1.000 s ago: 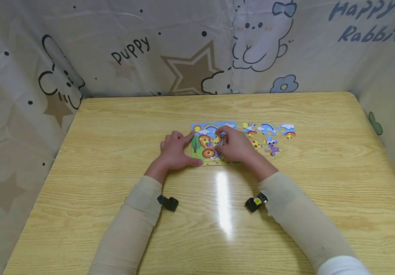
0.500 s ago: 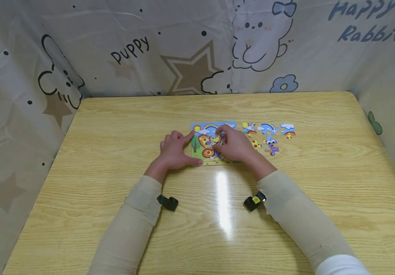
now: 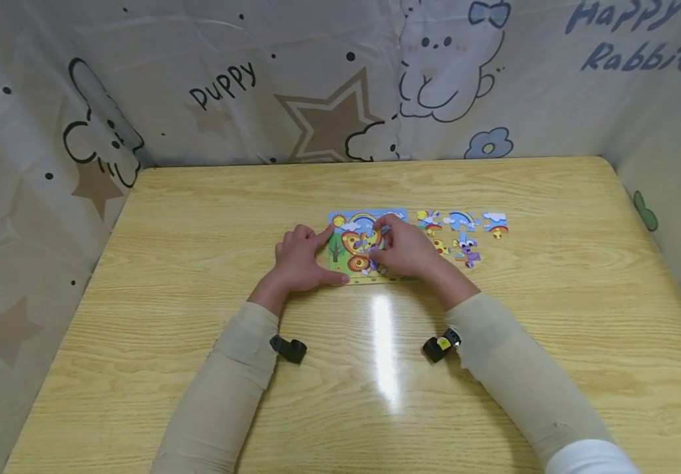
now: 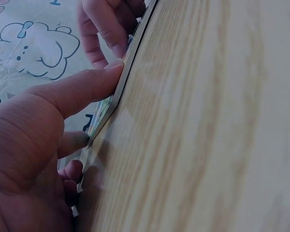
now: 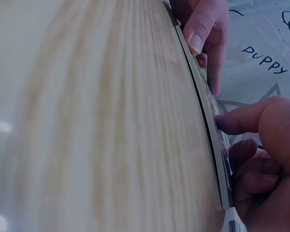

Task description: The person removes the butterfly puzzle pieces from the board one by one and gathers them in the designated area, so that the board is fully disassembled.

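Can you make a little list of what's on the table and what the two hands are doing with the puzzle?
Surface: wooden table
Puzzle board: colourful picture board flat on the table
Left hand: left hand rests at the board's left edge, thumb along its near edge
Right hand: right hand over the board, fingertips on a piece
Loose pieces: five pieces right of the board
Backdrop: cartoon cloth

puzzle board [image 3: 349, 245] half hidden under right hand [image 3: 406, 251], grasp unclear

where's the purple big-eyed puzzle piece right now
In the head view the purple big-eyed piece lies loose on the table, right of the puzzle board, below the rainbow piece.
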A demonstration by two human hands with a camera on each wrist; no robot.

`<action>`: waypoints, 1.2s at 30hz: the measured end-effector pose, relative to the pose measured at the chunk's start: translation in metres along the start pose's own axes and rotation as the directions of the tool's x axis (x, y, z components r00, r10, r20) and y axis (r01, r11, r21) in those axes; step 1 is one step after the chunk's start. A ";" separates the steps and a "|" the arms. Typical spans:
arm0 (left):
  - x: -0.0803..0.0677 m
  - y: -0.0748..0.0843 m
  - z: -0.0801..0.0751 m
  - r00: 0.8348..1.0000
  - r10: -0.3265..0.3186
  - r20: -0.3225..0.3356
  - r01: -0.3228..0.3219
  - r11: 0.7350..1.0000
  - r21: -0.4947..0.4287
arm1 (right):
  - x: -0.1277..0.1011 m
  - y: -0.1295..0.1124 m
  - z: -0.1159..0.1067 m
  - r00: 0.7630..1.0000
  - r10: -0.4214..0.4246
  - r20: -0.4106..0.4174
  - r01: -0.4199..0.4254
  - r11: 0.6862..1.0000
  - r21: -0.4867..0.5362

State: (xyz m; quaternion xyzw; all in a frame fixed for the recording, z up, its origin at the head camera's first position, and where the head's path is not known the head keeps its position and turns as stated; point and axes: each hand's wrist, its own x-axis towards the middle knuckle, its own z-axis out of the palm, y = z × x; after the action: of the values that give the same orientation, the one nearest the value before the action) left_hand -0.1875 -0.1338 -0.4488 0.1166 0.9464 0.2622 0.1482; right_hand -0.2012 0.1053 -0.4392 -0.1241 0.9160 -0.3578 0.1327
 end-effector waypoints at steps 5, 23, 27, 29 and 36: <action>-0.001 0.001 -0.001 1.000 -0.001 -0.002 0.001 1.000 -0.003 | 0.002 -0.001 0.000 1.000 0.007 0.007 -0.007 1.000 -0.010; 0.000 0.000 -0.001 1.000 0.008 -0.006 -0.008 1.000 0.001 | 0.001 -0.004 0.000 0.999 0.053 -0.011 -0.054 0.998 -0.045; 0.000 0.000 -0.001 1.000 0.010 -0.004 -0.010 1.000 0.001 | 0.000 -0.005 0.000 0.998 0.060 -0.020 -0.061 0.997 -0.053; 0.000 0.001 0.000 1.000 0.010 -0.003 -0.010 1.000 0.003 | -0.001 -0.005 0.000 0.997 0.067 -0.022 -0.068 0.997 -0.048; -0.001 0.001 -0.001 1.000 0.009 -0.004 -0.009 1.000 0.010 | -0.002 -0.003 -0.001 0.998 0.062 -0.019 -0.063 0.997 -0.041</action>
State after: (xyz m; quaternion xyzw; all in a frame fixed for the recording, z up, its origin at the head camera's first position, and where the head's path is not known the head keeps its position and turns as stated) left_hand -0.1865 -0.1339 -0.4474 0.1211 0.9474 0.2585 0.1447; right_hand -0.1993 0.1048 -0.4363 -0.0949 0.9278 -0.3352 0.1333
